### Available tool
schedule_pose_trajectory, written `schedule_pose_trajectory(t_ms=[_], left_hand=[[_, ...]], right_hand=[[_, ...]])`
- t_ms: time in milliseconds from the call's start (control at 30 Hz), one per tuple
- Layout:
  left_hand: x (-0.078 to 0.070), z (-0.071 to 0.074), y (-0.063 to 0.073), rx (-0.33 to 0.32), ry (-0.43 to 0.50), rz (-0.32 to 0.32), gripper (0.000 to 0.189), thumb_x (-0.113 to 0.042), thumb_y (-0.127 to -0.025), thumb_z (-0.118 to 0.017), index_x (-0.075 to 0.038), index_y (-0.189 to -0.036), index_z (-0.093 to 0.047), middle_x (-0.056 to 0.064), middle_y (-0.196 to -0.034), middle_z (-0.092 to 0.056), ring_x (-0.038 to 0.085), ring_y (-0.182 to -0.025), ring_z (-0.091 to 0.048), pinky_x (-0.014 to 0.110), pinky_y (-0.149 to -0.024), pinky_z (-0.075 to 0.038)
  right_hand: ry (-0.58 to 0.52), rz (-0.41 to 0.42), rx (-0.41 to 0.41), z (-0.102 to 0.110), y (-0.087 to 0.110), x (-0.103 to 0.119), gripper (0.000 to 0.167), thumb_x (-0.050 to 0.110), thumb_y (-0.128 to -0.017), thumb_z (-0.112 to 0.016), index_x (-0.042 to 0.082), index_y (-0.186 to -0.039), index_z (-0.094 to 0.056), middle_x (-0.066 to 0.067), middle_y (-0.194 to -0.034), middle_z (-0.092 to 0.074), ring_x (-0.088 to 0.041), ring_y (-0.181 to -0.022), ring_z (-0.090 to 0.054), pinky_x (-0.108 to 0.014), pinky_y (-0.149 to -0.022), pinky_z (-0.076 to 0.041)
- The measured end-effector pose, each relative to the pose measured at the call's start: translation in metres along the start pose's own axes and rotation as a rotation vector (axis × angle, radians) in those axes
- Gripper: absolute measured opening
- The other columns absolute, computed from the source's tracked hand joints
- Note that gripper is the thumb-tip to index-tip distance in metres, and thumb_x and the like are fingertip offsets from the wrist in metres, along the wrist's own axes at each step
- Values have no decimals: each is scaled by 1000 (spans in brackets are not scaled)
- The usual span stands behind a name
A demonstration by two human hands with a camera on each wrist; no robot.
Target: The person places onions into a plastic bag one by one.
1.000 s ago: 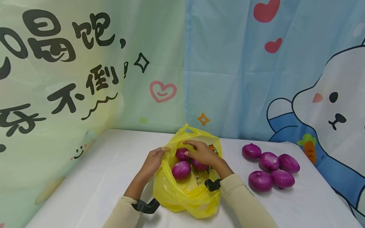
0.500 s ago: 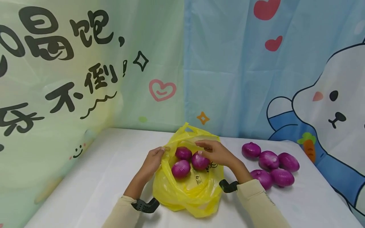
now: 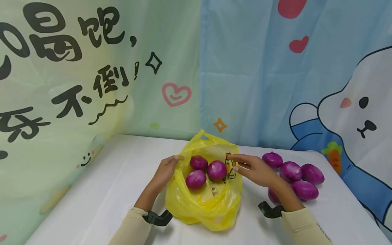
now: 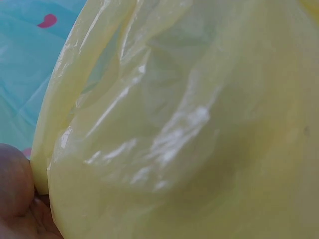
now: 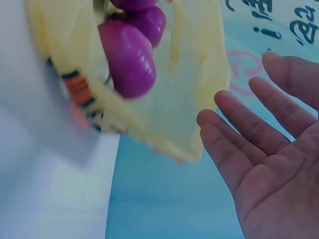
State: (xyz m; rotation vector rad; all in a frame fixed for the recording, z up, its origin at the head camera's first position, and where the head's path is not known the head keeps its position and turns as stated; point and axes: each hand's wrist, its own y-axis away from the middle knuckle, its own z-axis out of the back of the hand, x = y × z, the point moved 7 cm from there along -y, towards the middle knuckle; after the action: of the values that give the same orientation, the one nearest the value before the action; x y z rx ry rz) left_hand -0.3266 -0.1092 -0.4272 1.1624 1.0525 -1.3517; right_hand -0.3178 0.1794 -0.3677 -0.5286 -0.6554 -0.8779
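Note:
A yellow plastic bag (image 3: 202, 207) stands with its mouth spread toward me, and three purple onions lie inside, the rightmost onion (image 3: 217, 170) among them. My left hand (image 3: 165, 172) pinches the bag's left rim between thumb and fingers; in the left wrist view the yellow film (image 4: 149, 149) fills most of the picture, with only a bit of the thumb (image 4: 15, 184) showing. By the bag's right rim, my right hand (image 3: 255, 168) holds nothing, its fingers extended. The right wrist view shows that palm (image 5: 279, 184) bare, beside the bag's edge.
Several more purple onions (image 3: 305, 190) are grouped on the white table (image 3: 101, 190) right of the bag, partly covered by my right forearm. A printed cloth backdrop (image 3: 232, 75) rises behind the table's far edge.
My right hand has drawn back rightward out of the bag, letting go of the onion at the right, which stays inside. The left hand keeps its hold on the rim.

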Motion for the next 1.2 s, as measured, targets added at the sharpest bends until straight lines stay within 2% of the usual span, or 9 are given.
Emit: schedule_pose_trajectory(t_ms=[100,300,533,600,700,833,900,1033,1200], left_hand=[[-1,0,1,-4,1,-3,40,-29,-106,-37,-2,-125,-59,11,-108,-63,20,-92,-62,31,-80,-54],[0,0,1,-3,4,-1,41,-30,-106,-38,-1,-127,-58,12,-109,-63,22,-93,-63,32,-80,-54],[2,0,-1,-19,0,-2,41,-29,-106,-38,-1,-128,-59,12,-112,-63,21,-95,-62,32,-83,-53],[1,-1,-1,-11,8,-8,41,-29,-106,-38,-1,-128,-58,12,-111,-63,21,-94,-62,32,-82,-54],[-1,-1,0,-8,12,-6,40,-29,-106,-37,-2,-127,-59,11,-109,-63,21,-93,-63,32,-81,-54],[-2,0,1,-20,-2,-4,40,-28,-106,-37,-1,-126,-59,11,-110,-63,20,-93,-62,31,-81,-54],[-2,1,1,-29,-6,0,40,-29,-106,-38,-2,-126,-60,11,-110,-63,20,-94,-62,32,-82,-54],[-1,2,1,-44,-16,11,40,-29,-105,-38,-2,-127,-60,10,-110,-64,20,-94,-61,32,-83,-53],[0,2,3,-44,-17,10,40,-29,-105,-39,-2,-125,-61,10,-107,-64,20,-93,-62,32,-82,-53]], right_hand=[[-2,-49,-54,11,17,-5,44,22,-96,-63,7,-136,-56,-15,-136,-55,-37,-127,-48,-43,-94,-46],[-23,-64,-134,30,49,-13,44,19,-95,-64,4,-135,-56,-16,-133,-57,-36,-122,-53,-36,-88,-51],[-5,-153,-177,41,90,-29,47,20,-94,-66,2,-136,-54,-18,-134,-56,-39,-121,-53,-35,-84,-53],[17,-177,-196,46,103,-34,48,21,-94,-67,2,-136,-54,-19,-133,-56,-31,-120,-55,-31,-83,-54],[36,-201,-220,54,120,-40,48,19,-94,-67,2,-137,-53,-20,-133,-55,-8,-116,-57,-23,-81,-53],[37,-247,-238,60,139,-51,49,20,-94,-66,1,-138,-52,-22,-135,-53,18,-108,-45,-18,-78,-51],[47,-287,-242,61,147,-57,51,22,-94,-66,1,-138,-51,-22,-135,-53,22,-105,-40,-18,-78,-52],[47,-353,-236,60,156,-69,56,27,-94,-67,0,-140,-49,-23,-136,-52,21,-105,-42,-18,-78,-52],[24,-349,-208,53,158,-78,56,24,-92,-69,-1,-138,-50,-23,-136,-52,14,-109,-48,-17,-81,-50]])
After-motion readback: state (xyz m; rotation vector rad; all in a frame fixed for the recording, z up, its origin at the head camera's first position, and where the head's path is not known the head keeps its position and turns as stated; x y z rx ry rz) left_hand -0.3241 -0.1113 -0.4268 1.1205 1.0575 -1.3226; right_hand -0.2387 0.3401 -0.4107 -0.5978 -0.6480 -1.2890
